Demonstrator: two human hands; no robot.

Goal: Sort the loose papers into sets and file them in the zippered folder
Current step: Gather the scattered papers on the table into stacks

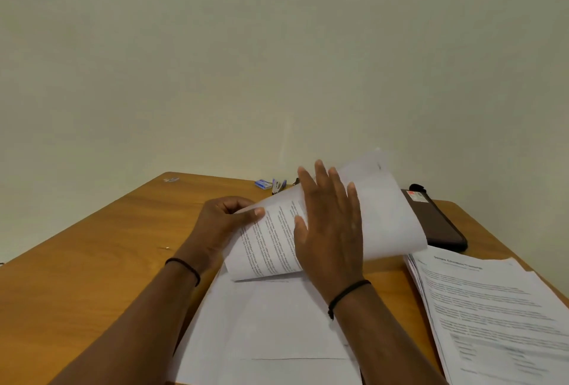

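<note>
2 hands [221, 224], 1 folder [437, 221], 1 stapler [278, 185]

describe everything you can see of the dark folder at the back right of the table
The zippered folder is dark brown, with a smooth, leather-like look and rounded corners. It lies flat and seemingly closed on the wooden table near the wall. A small label with red on it sits at its far corner, beside a dark tab. The curled sheets the hands hold hide its left edge. The printed stack lies just in front; contact is unclear.
</note>
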